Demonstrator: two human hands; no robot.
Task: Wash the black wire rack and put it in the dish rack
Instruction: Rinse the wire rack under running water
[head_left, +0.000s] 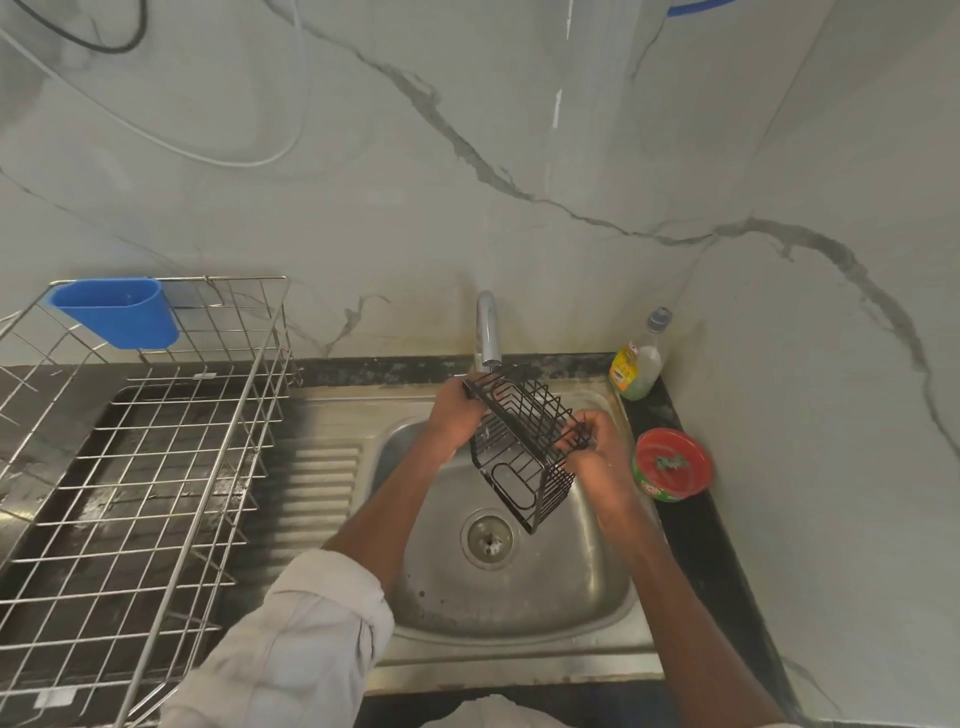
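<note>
left of sink (587, 597), steel dish rack (130, 467) on counter, blue cup (119, 310) clipped to its rim. soap bottle (638, 364) and red tub (672, 464) on right ledge. black wire rack (524, 447) tilted over basin, under tap (487, 330). left hand (454, 415) grips upper corner; right hand (592, 457) pinches right edge.

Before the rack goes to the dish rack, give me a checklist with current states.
1. Left hand grips the wire rack: ok.
2. Right hand grips its other end: ok.
3. Rack under the tap, over the sink: ok.
4. Water running, rinse done: cannot tell.
5. Dish rack has room: ok.
6. Path left to it unobstructed: ok.
</note>
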